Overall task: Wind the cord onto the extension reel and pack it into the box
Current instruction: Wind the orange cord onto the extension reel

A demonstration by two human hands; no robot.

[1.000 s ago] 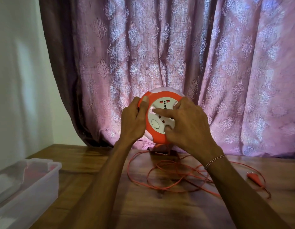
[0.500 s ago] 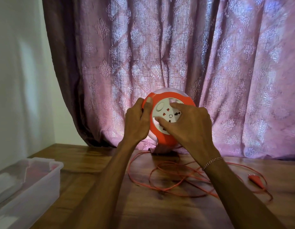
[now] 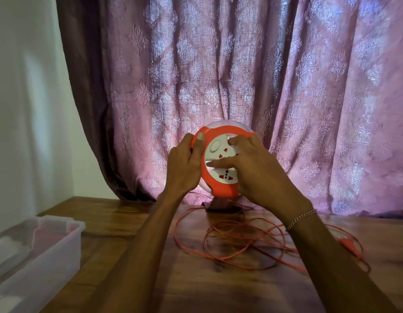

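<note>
**Both hands on the reel, cord loose on the counter**

You are holding the round orange-and-white plastic extension reel up in front of you, above the far part of the brown wooden counter, with its white socket face turned toward you. Your left hand is gripping the reel's left edge: the thumb is lying up along the orange rim and the other fingers are curling round behind it. Your right hand is lying over the right side of the socket face, its fingers bent and pressing on the white plate, one reaching across the middle and another curling at the top; they look hooked on the plate, though the exact hold is hard to make out.

The thin orange cord is trailing down from under the reel and lying in loose, overlapping loops on the counter below your hands. Its orange plug is resting on the counter at the right, beyond your right forearm, which is wearing a thin beaded bracelet.

The clear plastic storage box is sitting at the counter's left edge, well apart from the reel. A mauve patterned curtain is hanging behind everything.
</note>
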